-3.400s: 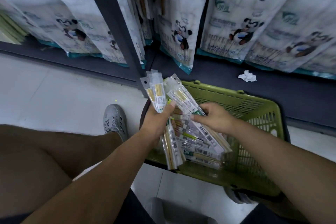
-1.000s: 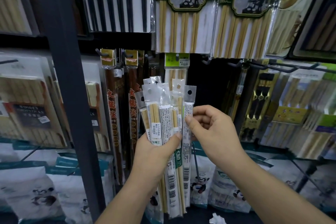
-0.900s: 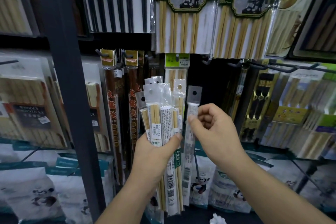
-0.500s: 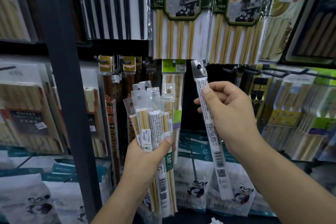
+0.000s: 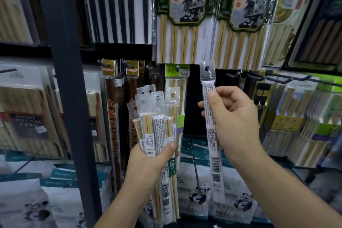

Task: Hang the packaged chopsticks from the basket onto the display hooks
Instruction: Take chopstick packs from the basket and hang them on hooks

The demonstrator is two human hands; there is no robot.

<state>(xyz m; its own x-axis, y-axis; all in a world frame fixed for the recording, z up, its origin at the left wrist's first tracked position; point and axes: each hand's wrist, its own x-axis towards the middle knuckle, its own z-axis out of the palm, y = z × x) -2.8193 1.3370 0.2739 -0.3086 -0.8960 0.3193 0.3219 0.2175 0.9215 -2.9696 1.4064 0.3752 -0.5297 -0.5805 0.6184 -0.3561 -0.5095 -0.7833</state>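
In the left hand (image 5: pixel 148 161), a bundle (image 5: pixel 153 124) of clear chopstick packs, gripped around the middle with the thumb across the front, held upright, the tabs fanned out at the top. In the right hand (image 5: pixel 233 122), a single pack (image 5: pixel 212 139), pinched near its upper end between the thumb and curled fingers, upright, raised higher than the bundle, to the right of it and apart from it. At its top, a clear tab (image 5: pixel 207 70) with a round hole, in front of the dark gap just below the big bamboo packs (image 5: pixel 185 24); impossible to tell whether already on a hook. Just left of the tab, a green-topped pack (image 5: pixel 177 74), hanging. To the right, bare hooks (image 5: pixel 233 76) pointing near. On the left, a dark post (image 5: pixel 68 98); right of it, higher, a card of black chopsticks (image 5: pixel 118 9). Low, behind the hands, panda bags (image 5: pixel 199 192).
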